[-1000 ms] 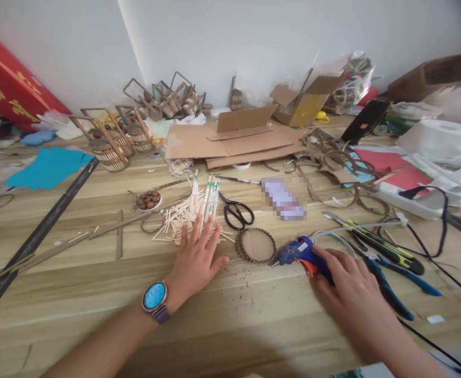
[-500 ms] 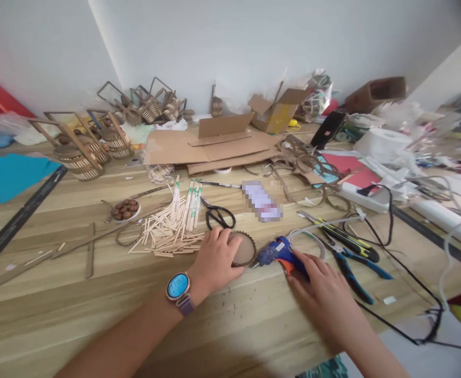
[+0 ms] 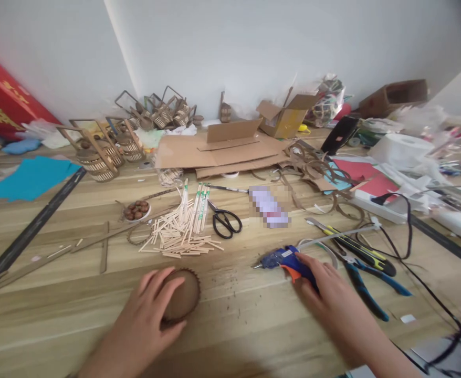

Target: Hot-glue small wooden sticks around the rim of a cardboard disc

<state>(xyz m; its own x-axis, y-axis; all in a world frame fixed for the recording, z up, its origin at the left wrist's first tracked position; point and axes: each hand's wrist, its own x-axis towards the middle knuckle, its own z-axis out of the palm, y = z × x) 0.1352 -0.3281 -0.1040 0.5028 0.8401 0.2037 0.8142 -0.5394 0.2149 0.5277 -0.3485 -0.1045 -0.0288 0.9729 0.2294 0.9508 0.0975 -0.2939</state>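
My left hand (image 3: 144, 315) lies on a round cardboard disc (image 3: 185, 296) with a toothed rim, fingers curled over its near edge, on the wooden table (image 3: 234, 325). My right hand (image 3: 333, 302) rests on the handle of a blue glue gun (image 3: 281, 258), whose nozzle points left and which lies on the table. A heap of short wooden sticks (image 3: 179, 239) sits just beyond the disc. Black scissors (image 3: 224, 220) lie to the right of the sticks.
Blue pliers (image 3: 366, 294) and a yellow-black tool (image 3: 356, 247) lie right of the glue gun, with black cables (image 3: 411, 247) near them. Flat cardboard sheets (image 3: 222, 149), small cardboard baskets (image 3: 96, 155), a dish of nuts (image 3: 136, 210) and a long black ruler (image 3: 29, 233) stand farther back and left.
My left hand moved from the stick heap to the toothed disc and slid it toward me and to the left. My right hand stayed on the glue gun.
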